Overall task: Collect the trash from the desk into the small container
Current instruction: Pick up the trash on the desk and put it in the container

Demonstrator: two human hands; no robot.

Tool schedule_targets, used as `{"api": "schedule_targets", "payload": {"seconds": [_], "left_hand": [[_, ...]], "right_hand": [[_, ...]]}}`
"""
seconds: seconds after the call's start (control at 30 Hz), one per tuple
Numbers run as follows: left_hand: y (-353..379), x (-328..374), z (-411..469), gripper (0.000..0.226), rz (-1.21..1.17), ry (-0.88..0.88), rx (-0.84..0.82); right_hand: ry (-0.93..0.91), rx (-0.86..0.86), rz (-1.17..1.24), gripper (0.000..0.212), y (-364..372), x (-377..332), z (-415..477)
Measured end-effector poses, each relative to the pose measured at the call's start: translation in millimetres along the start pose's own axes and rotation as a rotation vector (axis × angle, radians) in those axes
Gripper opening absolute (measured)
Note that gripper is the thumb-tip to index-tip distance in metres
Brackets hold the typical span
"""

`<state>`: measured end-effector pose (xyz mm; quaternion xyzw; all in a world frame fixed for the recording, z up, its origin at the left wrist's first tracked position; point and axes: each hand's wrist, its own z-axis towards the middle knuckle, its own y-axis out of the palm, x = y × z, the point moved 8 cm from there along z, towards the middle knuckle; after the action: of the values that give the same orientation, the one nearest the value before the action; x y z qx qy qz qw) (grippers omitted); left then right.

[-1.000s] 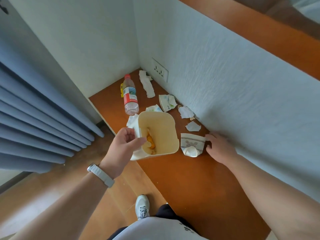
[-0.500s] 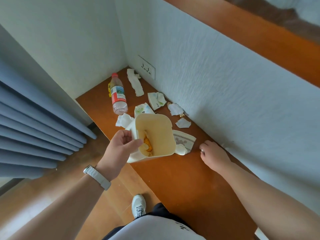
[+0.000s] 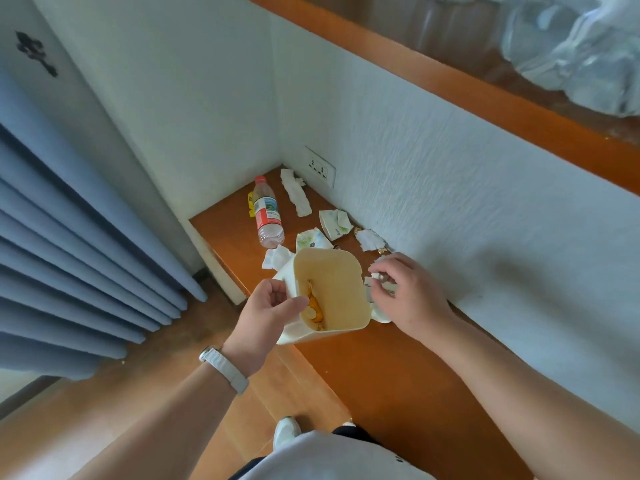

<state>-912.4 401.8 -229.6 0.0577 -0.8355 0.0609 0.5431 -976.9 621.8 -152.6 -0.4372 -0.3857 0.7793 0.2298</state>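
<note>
My left hand (image 3: 266, 315) grips the rim of a small cream container (image 3: 343, 289), held tilted over the desk's front edge; orange scraps lie inside. My right hand (image 3: 408, 296) is just right of the container, its fingertips pinched on a small white paper scrap (image 3: 375, 275). Under that hand lies a patterned napkin (image 3: 379, 315), mostly hidden. Farther back on the orange desk (image 3: 398, 375) are a plastic bottle (image 3: 266, 214), a long white tissue (image 3: 296, 194), crumpled wrappers (image 3: 334, 223) (image 3: 311, 240), a white scrap (image 3: 370, 240) and a tissue (image 3: 277, 258).
White walls close the desk on the far and right sides, with a power socket (image 3: 320, 166) near the corner. Blue curtains (image 3: 69, 254) hang at the left above a wooden floor. A wooden shelf (image 3: 485, 88) runs above the right wall.
My right hand has lifted from the desk and moved forward to the container's right side, pinching a paper scrap. The container stays in my left hand.
</note>
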Motion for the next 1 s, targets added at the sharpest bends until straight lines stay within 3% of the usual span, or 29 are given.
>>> {"api": "schedule_targets", "payload": {"seconds": [0.17,0.37,0.57,0.77,1.0], "left_hand": [[-19.6,-1.8,-16.7,0.057,-0.008,-0.004,0.021],[-57.5,-6.6,-30.9,0.062,-0.021,-0.007,0.093],[-94.2,-16.9,-30.4,0.048,-0.054,-0.028,0.182],[-115.7,-32.8,-22.1,0.052,-0.127,-0.04,0.258],[-124.0,-61.6,-7.3,0.046,-0.19,-0.097,0.327]], "right_hand": [[-0.015,-0.241,0.06,0.016,41.5,-48.3,6.9],[-0.032,-0.516,0.042,0.041,81.8,-86.5,8.4],[-0.019,-0.509,-0.016,0.046,83.8,-82.5,28.6],[0.084,-0.581,-0.147,0.049,91.2,-46.0,38.3],[0.194,-0.735,-0.239,0.053,154.3,15.2,18.5]]}}
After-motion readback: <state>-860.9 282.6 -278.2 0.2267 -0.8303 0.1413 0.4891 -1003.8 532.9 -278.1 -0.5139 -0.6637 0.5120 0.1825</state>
